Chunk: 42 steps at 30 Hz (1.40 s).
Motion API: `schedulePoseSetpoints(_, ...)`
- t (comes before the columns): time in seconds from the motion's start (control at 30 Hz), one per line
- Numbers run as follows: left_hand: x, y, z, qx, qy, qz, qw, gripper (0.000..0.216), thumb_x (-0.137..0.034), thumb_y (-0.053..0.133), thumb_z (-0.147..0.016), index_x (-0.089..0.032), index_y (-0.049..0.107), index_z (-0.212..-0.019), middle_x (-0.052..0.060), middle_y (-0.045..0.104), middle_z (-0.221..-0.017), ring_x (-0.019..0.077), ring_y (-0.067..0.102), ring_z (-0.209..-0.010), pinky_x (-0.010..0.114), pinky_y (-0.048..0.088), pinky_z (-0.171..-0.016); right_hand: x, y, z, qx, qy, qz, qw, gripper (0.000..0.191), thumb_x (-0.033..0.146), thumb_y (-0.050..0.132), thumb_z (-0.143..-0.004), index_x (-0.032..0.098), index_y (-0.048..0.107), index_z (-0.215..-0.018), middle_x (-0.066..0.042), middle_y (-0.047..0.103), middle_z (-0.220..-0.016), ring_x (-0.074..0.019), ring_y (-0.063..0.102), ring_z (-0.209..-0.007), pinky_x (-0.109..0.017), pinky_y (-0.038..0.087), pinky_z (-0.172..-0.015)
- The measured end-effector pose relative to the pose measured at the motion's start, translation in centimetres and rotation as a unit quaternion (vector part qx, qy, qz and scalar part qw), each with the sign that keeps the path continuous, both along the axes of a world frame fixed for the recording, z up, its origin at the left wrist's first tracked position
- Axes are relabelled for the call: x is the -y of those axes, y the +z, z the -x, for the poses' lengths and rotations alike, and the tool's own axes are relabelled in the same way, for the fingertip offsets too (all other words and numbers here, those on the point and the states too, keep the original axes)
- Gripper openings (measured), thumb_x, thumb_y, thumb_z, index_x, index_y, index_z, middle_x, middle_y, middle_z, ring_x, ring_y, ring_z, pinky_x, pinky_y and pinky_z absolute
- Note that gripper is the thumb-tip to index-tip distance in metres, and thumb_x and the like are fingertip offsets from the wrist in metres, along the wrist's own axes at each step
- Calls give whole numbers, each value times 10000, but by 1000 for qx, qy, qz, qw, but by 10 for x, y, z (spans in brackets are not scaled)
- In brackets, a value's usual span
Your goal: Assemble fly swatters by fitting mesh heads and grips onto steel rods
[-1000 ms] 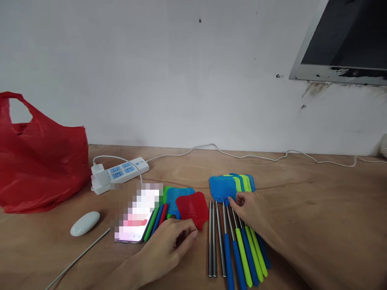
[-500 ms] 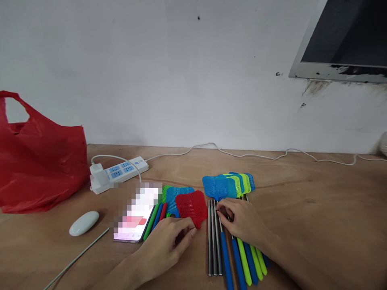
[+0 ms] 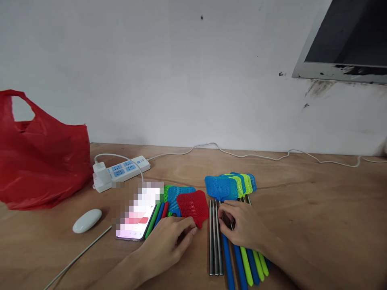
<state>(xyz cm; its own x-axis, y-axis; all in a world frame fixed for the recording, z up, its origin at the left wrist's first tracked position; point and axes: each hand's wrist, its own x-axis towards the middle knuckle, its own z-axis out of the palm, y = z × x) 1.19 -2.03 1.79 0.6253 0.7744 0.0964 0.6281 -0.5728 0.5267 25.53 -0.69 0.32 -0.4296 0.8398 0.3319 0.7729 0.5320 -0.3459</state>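
Observation:
Several fly swatters lie side by side on the wooden table (image 3: 317, 209). Their blue and lime mesh heads (image 3: 229, 185) overlap, and their blue and lime handles (image 3: 248, 262) point toward me. My right hand (image 3: 244, 229) rests on their thin metal shafts, fingers curled and pinching the shaft of the leftmost blue swatter (image 3: 218, 187). Three bare metal rods (image 3: 214, 241) lie just left of it. My left hand (image 3: 171, 241) is curled, thumb and forefinger pinched at the neck of a red swatter head (image 3: 193, 205). Behind this are green and blue heads (image 3: 177, 194) and coloured handles (image 3: 157, 217).
A lit phone (image 3: 136, 219) lies left of the handles. A white oval object (image 3: 87, 220) and a thin rod (image 3: 75, 259) are further left. A red plastic bag (image 3: 42, 161) and a power strip (image 3: 121, 171) stand behind. A white cable (image 3: 256, 155) runs along the wall; a dark panel (image 3: 347, 40) hangs upper right.
My right hand slid the leftmost blue swatter to the left, next to the bare rods, and moved down from its neck onto the shafts. My left hand has hardly moved.

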Motion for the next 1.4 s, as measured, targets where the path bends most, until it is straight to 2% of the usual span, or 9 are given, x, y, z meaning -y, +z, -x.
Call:
schedulePoseSetpoints(0.2,0,-2,0,-7,-5,-8,1000,256,-273,391,-1015,-218,541,-815,-11,577,-676,166,547,-614,271,293,-568,-9,-9,-8,12,-44,14,999,105,130,561,-679,212,509,-717,27,540,-649,-147,495,-603,-265,262,-563)
schedulePoseSetpoints(0.4,1,-2,1,-4,-10,-8,1000,252,-255,396,-1010,-215,566,-828,-1,621,-720,175,580,-665,271,323,-598,-20,-16,-18,2,-51,11,999,156,108,551,-640,217,479,-725,32,551,-659,-149,495,-607,-264,271,-580)
schedulePoseSetpoints(0.57,1,-2,1,-15,-13,-9,1000,264,-252,383,-1014,-212,566,-826,8,631,-734,180,583,-666,276,325,-600,-23,-14,-23,8,-42,14,999,137,117,548,-652,215,478,-716,33,558,-655,-144,487,-599,-260,264,-573)
schedulePoseSetpoints(0.73,0,-4,2,-22,-15,-14,1000,262,-254,379,-1020,-214,578,-854,16,646,-762,191,608,-701,280,329,-614,-21,-12,-24,24,-39,15,999,107,128,556,-665,208,517,-724,-1,609,-713,-172,542,-677,-270,296,-614)
schedulePoseSetpoints(1.03,0,-5,1,-37,-14,-24,999,263,-254,372,-1024,-215,574,-859,25,655,-782,199,613,-708,281,333,-620,-13,-7,-17,48,5,-29,998,172,63,546,-676,200,579,-776,-12,606,-745,-172,540,-684,-286,306,-609)
schedulePoseSetpoints(1.23,0,-5,2,-32,-18,-33,999,266,-260,372,-1027,-211,573,-861,29,660,-796,196,613,-710,283,334,-613,-8,-7,-10,40,-5,-28,999,55,194,563,-814,205,580,-763,-7,596,-700,-183,552,-696,-299,317,-625)
schedulePoseSetpoints(1.4,0,-3,2,-35,-16,-31,999,259,-254,377,-1028,-209,576,-867,30,668,-807,198,620,-720,284,332,-613,-5,-10,-3,29,-54,-14,998,75,245,598,-783,209,552,-737,-10,615,-719,-191,576,-699,-303,308,-622)
